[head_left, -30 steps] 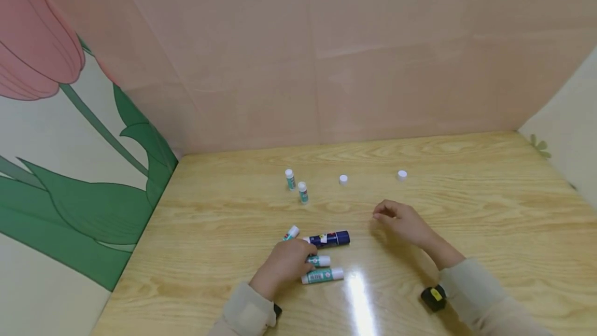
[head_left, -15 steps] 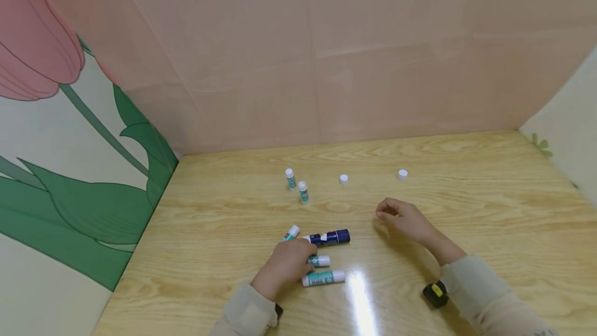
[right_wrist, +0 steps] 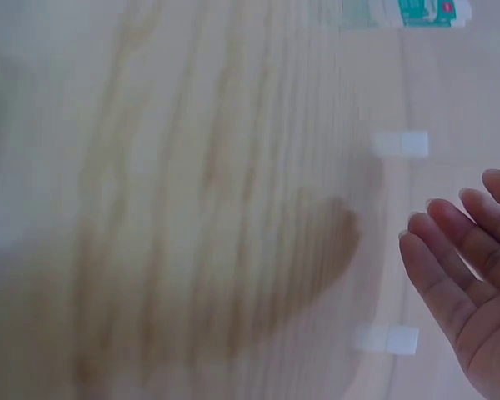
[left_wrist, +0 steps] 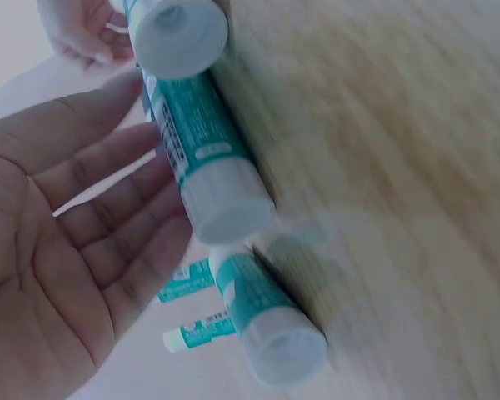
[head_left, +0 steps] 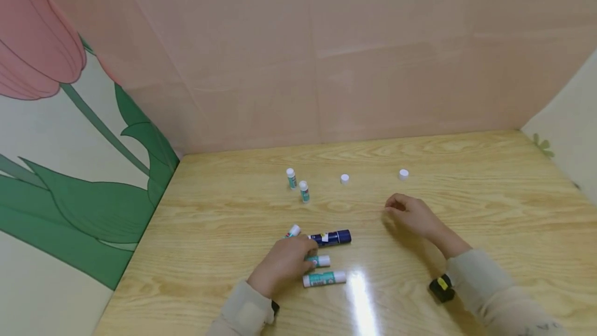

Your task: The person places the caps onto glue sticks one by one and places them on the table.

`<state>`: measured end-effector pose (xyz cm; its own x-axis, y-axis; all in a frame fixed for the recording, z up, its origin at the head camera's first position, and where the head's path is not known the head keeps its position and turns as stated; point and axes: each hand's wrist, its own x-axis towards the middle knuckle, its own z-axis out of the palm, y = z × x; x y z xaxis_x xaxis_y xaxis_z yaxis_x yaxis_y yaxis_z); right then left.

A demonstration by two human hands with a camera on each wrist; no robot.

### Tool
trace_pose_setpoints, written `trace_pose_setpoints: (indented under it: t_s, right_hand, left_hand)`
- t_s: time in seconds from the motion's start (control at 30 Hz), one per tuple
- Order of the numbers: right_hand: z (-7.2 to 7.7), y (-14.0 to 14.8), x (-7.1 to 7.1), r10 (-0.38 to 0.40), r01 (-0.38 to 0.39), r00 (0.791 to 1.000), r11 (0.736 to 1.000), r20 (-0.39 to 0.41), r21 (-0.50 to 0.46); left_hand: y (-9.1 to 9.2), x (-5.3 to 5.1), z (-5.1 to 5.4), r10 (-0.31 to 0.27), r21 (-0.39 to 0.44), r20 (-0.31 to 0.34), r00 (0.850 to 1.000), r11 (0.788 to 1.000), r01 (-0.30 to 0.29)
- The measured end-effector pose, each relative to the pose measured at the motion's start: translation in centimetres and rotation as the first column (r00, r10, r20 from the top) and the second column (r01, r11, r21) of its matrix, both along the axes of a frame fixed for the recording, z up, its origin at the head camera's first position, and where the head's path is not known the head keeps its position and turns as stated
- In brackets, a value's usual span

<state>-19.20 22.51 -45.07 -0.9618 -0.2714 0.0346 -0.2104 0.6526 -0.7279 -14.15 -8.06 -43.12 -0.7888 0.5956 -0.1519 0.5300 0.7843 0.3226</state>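
My fingers (left_wrist: 115, 200) lie just beside a green glue stick (left_wrist: 207, 150); another stick (left_wrist: 182, 42) is above them, a third stick (left_wrist: 271, 321) below; two smaller-looking sticks (left_wrist: 204, 330) beyond that.

What a hot white streak of glare (head_left: 363, 305) on the tabletop (head_left: 210, 242), with moderate, fairly even light elsewhere! Soft shadow pools beneath the right hand (head_left: 414, 215). Over to the wrist views: hazy, bluish, washed out! Wood grain blurs on the left; a broad brown shadow (right_wrist: 317, 275) curves on the right.
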Motion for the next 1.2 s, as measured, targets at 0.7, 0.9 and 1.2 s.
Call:
trace_pose_setpoints:
  t_s: [0.7,0.9,1.2]
  right_hand:
    - [-0.8,1.6,-2.4,-0.035,0.052,0.989,0.992,-0.144,0.117]
    - [-0.9,1.7,-3.0,-0.028,0.044,0.988,0.993,-0.150,0.108]
    - [-0.6,1.8,-3.7,-0.004,0.029,0.987,0.988,-0.160,0.152]
  left_hand:
    - [-2.4,-2.6,0.4,0.120,0.353,0.167,0.979,0.920,-0.172]
    - [-3.0,-3.5,0.3,0.128,0.399,0.140,0.982,0.900,-0.175]
    - [-3.1,-4.9,0.4,0.192,0.508,0.137,0.972,0.828,-0.235]
